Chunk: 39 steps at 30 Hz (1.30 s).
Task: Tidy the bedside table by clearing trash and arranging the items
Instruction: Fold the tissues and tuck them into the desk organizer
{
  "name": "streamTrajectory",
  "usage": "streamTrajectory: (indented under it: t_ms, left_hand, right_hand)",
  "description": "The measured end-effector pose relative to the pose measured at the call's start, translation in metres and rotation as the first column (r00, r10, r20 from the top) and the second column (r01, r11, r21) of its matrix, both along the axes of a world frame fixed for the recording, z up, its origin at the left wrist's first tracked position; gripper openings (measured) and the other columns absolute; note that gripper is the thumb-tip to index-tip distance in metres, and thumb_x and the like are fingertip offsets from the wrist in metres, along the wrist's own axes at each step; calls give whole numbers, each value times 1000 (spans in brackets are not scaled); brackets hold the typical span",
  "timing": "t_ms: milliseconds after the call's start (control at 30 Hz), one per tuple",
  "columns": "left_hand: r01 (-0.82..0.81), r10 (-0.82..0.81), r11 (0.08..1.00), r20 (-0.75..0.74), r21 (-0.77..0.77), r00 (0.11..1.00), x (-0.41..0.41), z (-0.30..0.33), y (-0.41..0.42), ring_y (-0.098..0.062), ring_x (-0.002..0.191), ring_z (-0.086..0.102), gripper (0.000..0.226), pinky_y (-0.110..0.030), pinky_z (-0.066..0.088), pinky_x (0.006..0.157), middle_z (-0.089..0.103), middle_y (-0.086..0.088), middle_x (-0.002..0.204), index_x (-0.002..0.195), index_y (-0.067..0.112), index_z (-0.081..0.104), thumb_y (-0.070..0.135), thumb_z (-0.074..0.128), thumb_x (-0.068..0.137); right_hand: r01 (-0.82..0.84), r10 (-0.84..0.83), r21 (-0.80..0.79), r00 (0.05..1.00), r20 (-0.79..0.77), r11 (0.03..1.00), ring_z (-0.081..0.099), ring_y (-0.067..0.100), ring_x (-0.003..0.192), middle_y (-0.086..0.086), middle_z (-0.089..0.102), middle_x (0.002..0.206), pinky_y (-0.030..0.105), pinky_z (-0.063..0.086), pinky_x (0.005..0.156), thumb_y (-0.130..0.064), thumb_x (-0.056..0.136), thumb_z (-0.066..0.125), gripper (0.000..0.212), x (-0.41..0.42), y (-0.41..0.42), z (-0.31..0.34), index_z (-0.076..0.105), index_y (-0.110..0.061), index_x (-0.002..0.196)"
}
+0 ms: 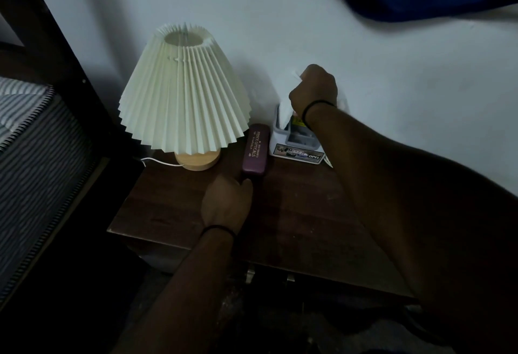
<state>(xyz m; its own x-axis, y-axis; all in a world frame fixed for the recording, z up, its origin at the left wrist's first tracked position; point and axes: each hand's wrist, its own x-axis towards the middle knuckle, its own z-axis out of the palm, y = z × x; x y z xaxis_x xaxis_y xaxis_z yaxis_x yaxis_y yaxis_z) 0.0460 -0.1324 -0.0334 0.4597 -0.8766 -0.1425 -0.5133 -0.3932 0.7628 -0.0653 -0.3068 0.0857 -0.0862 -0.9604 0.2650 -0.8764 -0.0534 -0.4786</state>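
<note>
At the 1 o'clock corner of the bedside table [294, 213], the right hand [314, 90] grips white tissue [286, 101] above the white organizer box [297, 140]. The left hand [227, 202], fingers curled, touches the near end of the maroon spectacle case [255, 149]; whether it grips cannot be determined. The pleated lamp [182, 95] stands at 11 o'clock.

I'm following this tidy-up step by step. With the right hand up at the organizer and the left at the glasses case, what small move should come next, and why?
Probably lift the right hand to draw the white tissue it grips clear of the white organizer: the tissue looks like trash. The left hand only touches the glasses case.
</note>
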Motion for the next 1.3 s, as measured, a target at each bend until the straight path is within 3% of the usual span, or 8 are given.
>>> streamTrajectory:
  t_ms: [200,400,667,800,1033,1133,1200,1300]
  left_hand:
    - [16,-16,1000,8,7,1000,1,-2,-1,-29,79,64,36,-31,45,66,65,-8,76,65,12,59,36,58,92]
    - [-11,11,1000,1,-8,1000,0,-3,-2,-25,75,61,34,-28,37,63,61,-5,73,69,11,61,37,59,91]
    - [-10,10,1000,-4,-13,1000,1,-7,-3,-26,73,61,36,-30,42,64,58,-2,69,61,16,54,36,60,90]
    - [6,-6,1000,6,-9,1000,2,-7,-3,-23,70,58,37,-27,35,60,54,2,64,60,16,54,36,59,91]
    - [-17,17,1000,17,8,1000,-1,-7,-4,-34,91,65,33,-31,43,69,69,-16,93,81,7,66,38,60,89]
    - [-28,28,1000,16,3,999,-3,-5,-1,-34,88,66,31,-30,40,66,69,-14,90,74,9,62,37,61,88]
    - [-15,15,1000,22,6,1000,-6,-4,2,-33,86,66,33,-33,47,67,69,-14,88,75,6,65,36,61,89]
    - [-3,3,1000,34,-13,999,-5,-4,5,-33,85,67,32,-37,53,73,69,-15,87,80,6,68,36,61,89]
  right_hand:
    - [1,-2,18,999,45,1000,61,32,107,14,64,114,32,47,83,-9,82,58,31,5,2,-5,55,-7,113]
    - [31,-31,84,1000,-2,996,64,34,105,16,68,110,33,51,81,-10,81,61,21,4,3,-9,62,-6,101]
    - [51,-55,71,997,55,996,60,34,112,15,64,118,34,49,90,-10,82,58,34,2,5,-8,54,-5,115]
    - [43,-59,148,992,111,988,64,34,108,15,64,118,35,53,92,-12,80,62,39,0,7,-12,52,-4,117]
    - [62,-75,100,988,133,993,60,35,111,16,64,118,34,48,85,-23,82,63,44,-8,19,-5,48,-3,118]
    - [66,-83,126,987,136,990,64,35,104,16,68,111,30,46,74,-22,80,64,22,-15,27,-4,58,-7,95]
    - [72,-98,157,982,161,985,67,33,97,14,70,102,27,43,68,-23,79,66,21,-18,29,-4,50,-13,70]
    - [81,-117,186,974,194,979,67,32,97,13,71,102,27,43,67,-23,78,68,17,-18,29,-7,55,-12,75]
